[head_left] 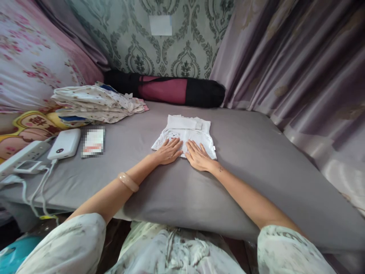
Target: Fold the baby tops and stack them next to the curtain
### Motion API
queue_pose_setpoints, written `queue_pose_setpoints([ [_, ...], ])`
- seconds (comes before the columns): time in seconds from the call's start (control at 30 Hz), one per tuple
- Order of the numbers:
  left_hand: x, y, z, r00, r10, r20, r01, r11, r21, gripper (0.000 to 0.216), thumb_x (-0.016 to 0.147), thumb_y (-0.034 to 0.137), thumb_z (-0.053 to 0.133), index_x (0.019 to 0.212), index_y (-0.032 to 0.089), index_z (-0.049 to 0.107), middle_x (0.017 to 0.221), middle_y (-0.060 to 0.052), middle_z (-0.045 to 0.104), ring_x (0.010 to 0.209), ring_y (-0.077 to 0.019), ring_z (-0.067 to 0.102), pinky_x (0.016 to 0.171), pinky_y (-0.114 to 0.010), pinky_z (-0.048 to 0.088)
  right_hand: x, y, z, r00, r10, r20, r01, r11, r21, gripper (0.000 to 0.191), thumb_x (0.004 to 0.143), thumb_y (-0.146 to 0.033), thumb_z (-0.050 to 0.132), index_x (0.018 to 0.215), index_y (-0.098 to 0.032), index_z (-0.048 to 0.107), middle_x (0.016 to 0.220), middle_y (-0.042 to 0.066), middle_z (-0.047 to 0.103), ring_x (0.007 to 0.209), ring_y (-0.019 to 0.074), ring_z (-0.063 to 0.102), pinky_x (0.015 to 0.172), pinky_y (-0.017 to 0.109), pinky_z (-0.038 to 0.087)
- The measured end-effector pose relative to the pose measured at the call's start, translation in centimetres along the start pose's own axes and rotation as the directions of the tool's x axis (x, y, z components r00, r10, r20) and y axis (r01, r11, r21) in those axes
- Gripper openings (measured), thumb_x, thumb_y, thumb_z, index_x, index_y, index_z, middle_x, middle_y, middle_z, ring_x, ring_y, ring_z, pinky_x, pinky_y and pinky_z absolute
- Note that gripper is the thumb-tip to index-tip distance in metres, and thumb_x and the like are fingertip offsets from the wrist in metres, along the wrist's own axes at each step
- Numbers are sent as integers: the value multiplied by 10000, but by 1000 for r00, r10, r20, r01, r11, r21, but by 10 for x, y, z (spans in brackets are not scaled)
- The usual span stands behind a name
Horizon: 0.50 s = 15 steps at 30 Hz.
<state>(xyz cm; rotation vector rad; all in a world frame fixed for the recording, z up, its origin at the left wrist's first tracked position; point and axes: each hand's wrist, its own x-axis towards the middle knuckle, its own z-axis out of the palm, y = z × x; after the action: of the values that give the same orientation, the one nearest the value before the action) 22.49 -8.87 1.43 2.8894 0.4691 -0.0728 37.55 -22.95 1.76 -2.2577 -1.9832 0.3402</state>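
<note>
Surface: grey bed sheet (pixel 245 152).
Left hand (pixel 169 151): flat, fingers spread, pressing folded white baby garment (pixel 186 133).
Right hand (pixel 199 156): flat, released, same garment's near edge.

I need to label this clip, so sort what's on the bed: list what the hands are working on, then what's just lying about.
In hand: white folded garment, with left hand and right hand flat on its near edge.
Lying about: stack of patterned cloths, white power bank, power strip, black-and-red roll bag at the back.
</note>
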Motion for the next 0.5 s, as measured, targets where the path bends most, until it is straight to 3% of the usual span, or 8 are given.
queue_pose_setpoints([
  [0.23, -29, 21, 3, 999, 23, 30, -23, 1000, 17, 680, 996, 527, 133, 1536, 122, 210, 1606, -173, 153, 1490, -314, 90, 1174, -538, 122, -31, -25, 0, 997, -72, 24, 72, 997, 25, 680, 1005, -490, 179, 1553, -88, 164, 1619, 146, 80, 1494, 272, 49, 1201, 518, 62],
  [0.37, -47, 30, 2, 995, 96, -27, -95, 995, 39, 657, 991, 532, 200, 1502, 127, 286, 1571, -187, 277, 1462, -327, 223, 1154, -514, 206, -49, -34, -1, 992, -126, 11, 125, 991, 51, 668, 1006, -507, 212, 1544, -110, 221, 1612, 148, 132, 1492, 270, 89, 1204, 514, 93],
  [0.5, -56, 28, -9, 974, 196, -110, -198, 980, -11, 555, 996, 513, 250, 1399, 185, 444, 1447, -142, 485, 1341, -272, 443, 1093, -414, 334, -62, -30, -11, 977, -212, -13, 212, 969, 130, 559, 1008, -472, 279, 1480, -196, 398, 1582, 94, 285, 1461, 236, 242, 1199, 458, 189],
])
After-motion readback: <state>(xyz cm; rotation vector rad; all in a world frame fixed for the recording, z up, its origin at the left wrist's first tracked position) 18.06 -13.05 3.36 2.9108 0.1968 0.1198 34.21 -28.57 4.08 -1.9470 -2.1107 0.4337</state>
